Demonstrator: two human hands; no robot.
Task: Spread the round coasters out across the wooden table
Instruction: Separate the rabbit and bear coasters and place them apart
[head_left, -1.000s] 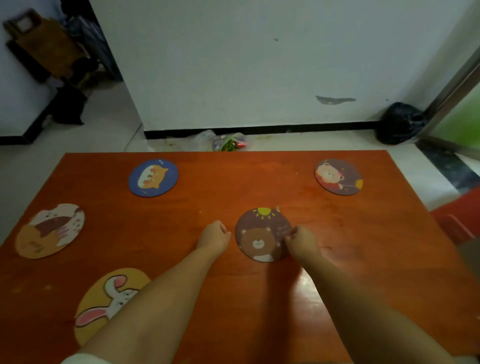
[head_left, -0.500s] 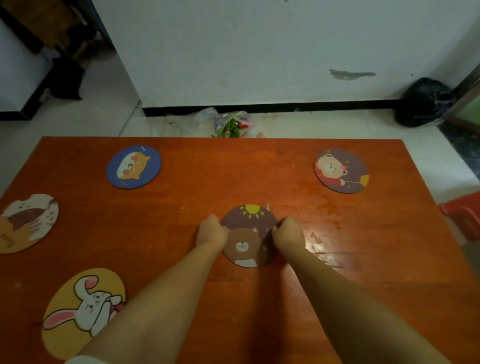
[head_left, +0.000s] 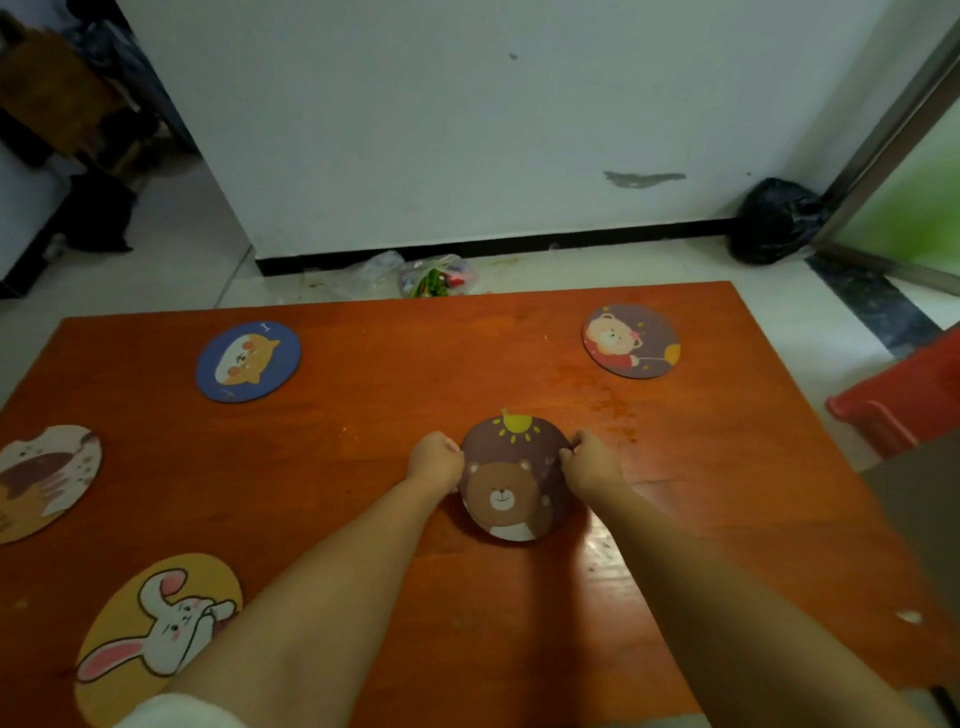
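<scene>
Head view: both hands' grip (head_left: 435, 461) (head_left: 593, 464) on bear coaster (head_left: 511, 480) edges.

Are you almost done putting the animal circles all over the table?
Nearly. Four coasters already lie apart: dog, pink bear, cat, bunny. Left hand and right hand hold the brown bear coaster's edges mid-table. Only letting go looks left.
</scene>
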